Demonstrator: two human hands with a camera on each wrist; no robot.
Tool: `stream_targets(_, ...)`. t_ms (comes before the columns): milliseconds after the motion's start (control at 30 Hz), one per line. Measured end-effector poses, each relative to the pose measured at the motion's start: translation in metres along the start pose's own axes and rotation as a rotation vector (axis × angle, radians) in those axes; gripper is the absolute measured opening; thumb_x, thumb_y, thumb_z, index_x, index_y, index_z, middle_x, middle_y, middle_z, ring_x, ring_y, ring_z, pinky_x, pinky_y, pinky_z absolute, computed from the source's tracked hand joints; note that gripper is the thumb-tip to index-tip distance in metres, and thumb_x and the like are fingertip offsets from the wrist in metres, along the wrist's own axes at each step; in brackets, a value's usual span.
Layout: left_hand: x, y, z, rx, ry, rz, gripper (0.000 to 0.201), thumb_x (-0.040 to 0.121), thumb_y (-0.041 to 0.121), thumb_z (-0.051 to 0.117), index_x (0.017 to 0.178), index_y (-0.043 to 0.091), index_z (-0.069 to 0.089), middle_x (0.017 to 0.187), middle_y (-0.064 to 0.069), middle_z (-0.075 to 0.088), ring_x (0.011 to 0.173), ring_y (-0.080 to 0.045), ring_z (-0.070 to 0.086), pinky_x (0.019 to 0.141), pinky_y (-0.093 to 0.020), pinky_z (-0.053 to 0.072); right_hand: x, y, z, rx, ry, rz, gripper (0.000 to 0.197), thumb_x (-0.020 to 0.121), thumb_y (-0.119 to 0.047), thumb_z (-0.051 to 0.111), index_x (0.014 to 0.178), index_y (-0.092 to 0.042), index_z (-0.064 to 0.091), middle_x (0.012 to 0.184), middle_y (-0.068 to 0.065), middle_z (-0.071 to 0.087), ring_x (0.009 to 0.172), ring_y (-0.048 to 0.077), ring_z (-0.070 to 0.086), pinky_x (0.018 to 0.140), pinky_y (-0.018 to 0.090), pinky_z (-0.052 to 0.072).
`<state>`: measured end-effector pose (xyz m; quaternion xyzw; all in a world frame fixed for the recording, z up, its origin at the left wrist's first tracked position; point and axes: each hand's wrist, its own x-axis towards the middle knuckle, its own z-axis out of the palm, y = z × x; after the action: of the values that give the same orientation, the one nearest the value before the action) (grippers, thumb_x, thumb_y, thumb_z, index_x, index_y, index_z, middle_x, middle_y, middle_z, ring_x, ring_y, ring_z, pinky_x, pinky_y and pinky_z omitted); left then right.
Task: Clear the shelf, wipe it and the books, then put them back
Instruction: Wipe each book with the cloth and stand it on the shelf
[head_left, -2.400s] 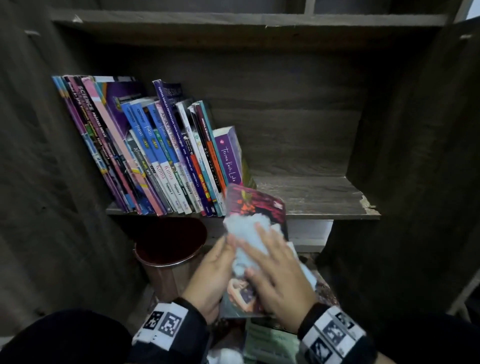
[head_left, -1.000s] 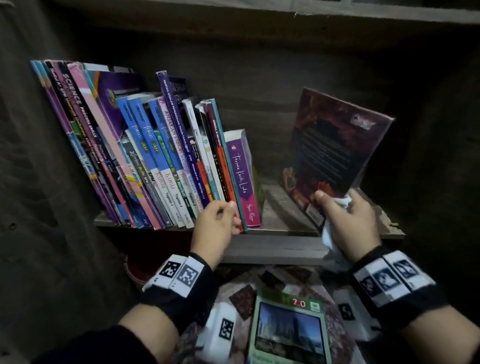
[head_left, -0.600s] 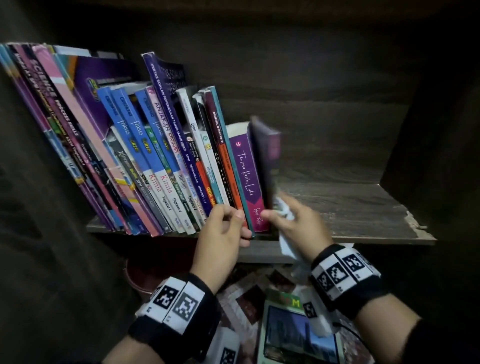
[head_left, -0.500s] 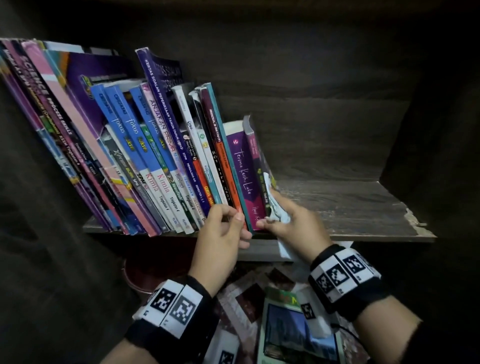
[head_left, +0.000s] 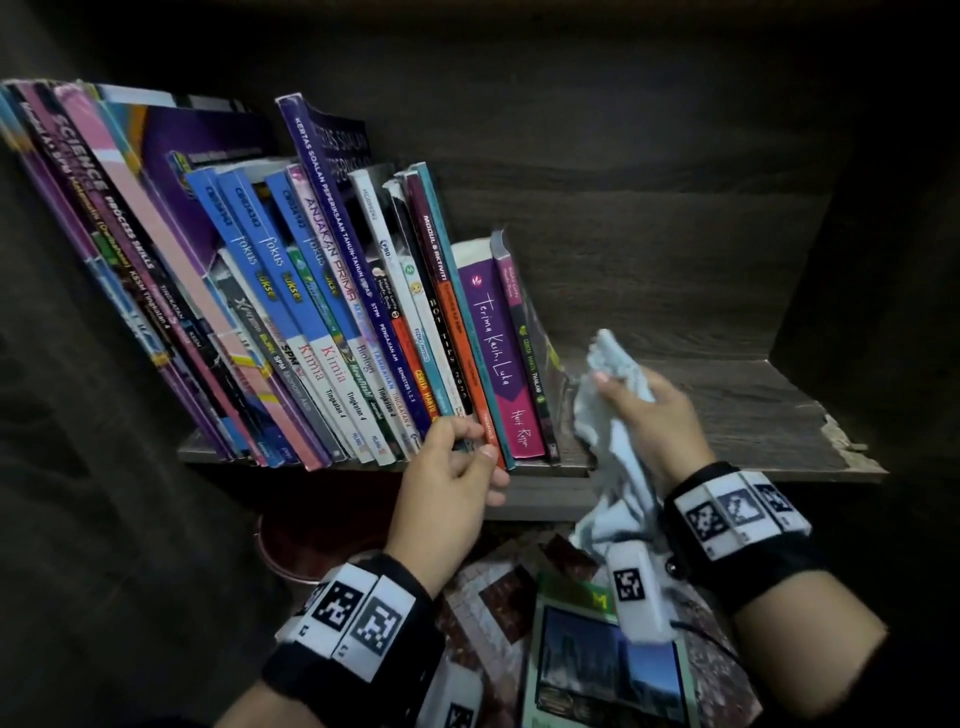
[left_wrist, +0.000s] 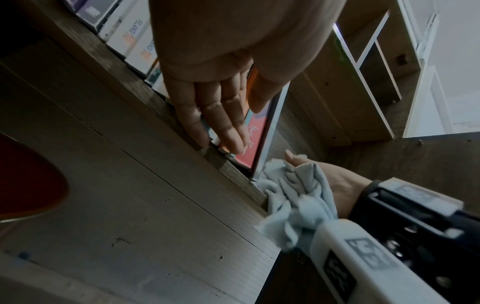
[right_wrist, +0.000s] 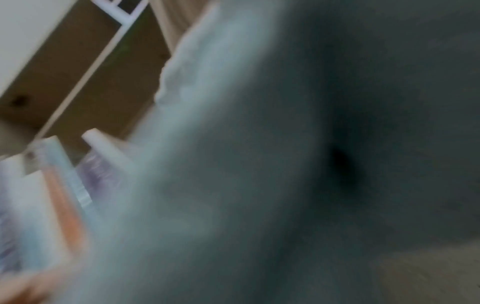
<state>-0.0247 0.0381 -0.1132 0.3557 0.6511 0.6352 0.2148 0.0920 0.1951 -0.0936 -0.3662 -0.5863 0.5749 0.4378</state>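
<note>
The row of books (head_left: 291, 312) leans left on the shelf (head_left: 727, 415). The left hand (head_left: 447, 493) touches the lower spines with relaxed fingers. Just right of the last thin book (head_left: 524, 338), the right hand (head_left: 654, 415) grips the cloth (head_left: 608, 415). The next book (head_left: 608, 670) lies below, nearer the right hand.

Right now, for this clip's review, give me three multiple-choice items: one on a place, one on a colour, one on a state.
1. Where do the row of books stand on the shelf?
A left part
B right end
C middle only

2. What colour is the cloth?
A red
B pale blue-grey
C black

3. What is the right hand doing?
A holding nothing
B gripping a book
C holding the cloth

Answers:
1 A, the right part is bare wood.
2 B, seen in head and left wrist views.
3 C, its fingers curl round it.
</note>
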Motion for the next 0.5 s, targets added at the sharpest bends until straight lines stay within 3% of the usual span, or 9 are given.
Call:
stream_targets(33, 0.001, 0.000, 0.000, -0.003, -0.002, -0.006, 0.009, 0.097, 0.011, 0.052, 0.096, 0.020, 0.052, 0.076, -0.011, 0.068, 0.069, -0.020, 0.065, 0.070, -0.035, 0.059, 0.010, 0.001, -0.003, -0.020, 0.053, 0.035, 0.026, 0.090, -0.029, 0.065, 0.109, -0.011, 0.065, 0.089, 0.003, 0.073, 0.075, 0.014, 0.068, 0.065, 0.026, 0.054)
stream_targets(100, 0.002, 0.000, -0.001, 0.002, -0.007, -0.011, 0.011, 0.097, 0.010, 0.052, 0.095, 0.020, 0.052, 0.078, -0.012, 0.068, 0.068, -0.022, 0.065, 0.071, -0.036, 0.058, 0.029, 0.004, -0.005, -0.118, 0.094, 0.134, 0.049, 0.092, -0.044, 0.057, 0.122, -0.005, 0.058, 0.116, 0.011, 0.066, 0.101, 0.024, 0.063, 0.089, 0.035, 0.050)
stream_targets(133, 0.002, 0.000, -0.002, 0.006, -0.008, -0.011, 0.011, 0.096, 0.009, 0.052, 0.095, 0.020, 0.052, 0.078, -0.012, 0.069, 0.068, -0.022, 0.065, 0.071, -0.036, 0.058, 0.035, 0.004, -0.003, -0.163, 0.090, 0.187, 0.055, 0.093, -0.047, 0.053, 0.125, -0.003, 0.056, 0.121, 0.012, 0.062, 0.109, 0.028, 0.060, 0.098, 0.039, 0.046)
stream_targets(233, 0.003, 0.003, -0.003, 0.000, -0.013, -0.008, 0.011, 0.096, 0.007, 0.052, 0.094, 0.017, 0.052, 0.081, -0.014, 0.069, 0.070, -0.022, 0.065, 0.065, -0.027, 0.058, 0.049, 0.006, 0.016, -0.186, 0.008, 0.275, 0.056, 0.092, -0.052, 0.051, 0.118, -0.004, 0.059, 0.118, 0.014, 0.065, 0.107, 0.032, 0.061, 0.101, 0.044, 0.045)
stream_targets(300, 0.004, 0.006, -0.004, -0.005, -0.016, -0.011, 0.008, 0.096, 0.006, 0.051, 0.095, 0.014, 0.053, 0.084, -0.017, 0.068, 0.071, -0.022, 0.065, 0.059, -0.019, 0.054, 0.051, 0.003, 0.032, -0.269, -0.061, 0.235, 0.056, 0.095, -0.049, 0.047, 0.121, -0.001, 0.059, 0.121, 0.014, 0.063, 0.111, 0.030, 0.059, 0.101, 0.038, 0.043)
stream_targets(400, 0.004, 0.008, -0.005, -0.005, -0.024, -0.011, 0.008, 0.096, 0.004, 0.050, 0.098, 0.011, 0.053, 0.085, -0.020, 0.068, 0.070, -0.024, 0.064, 0.057, -0.017, 0.052, 0.049, -0.003, 0.043, -0.384, -0.123, 0.118, 0.049, 0.100, -0.039, 0.042, 0.125, 0.001, 0.056, 0.119, 0.006, 0.059, 0.113, 0.021, 0.054, 0.093, 0.026, 0.038)
stream_targets(500, 0.000, 0.009, -0.008, 0.013, -0.031, -0.007, 0.009, 0.096, 0.005, 0.050, 0.100, 0.013, 0.054, 0.083, -0.018, 0.069, 0.068, -0.023, 0.064, 0.060, -0.022, 0.055, 0.050, -0.001, 0.037, -0.338, -0.170, 0.112, 0.048, 0.100, -0.037, 0.044, 0.129, -0.001, 0.056, 0.130, 0.013, 0.058, 0.121, 0.025, 0.053, 0.108, 0.035, 0.037)
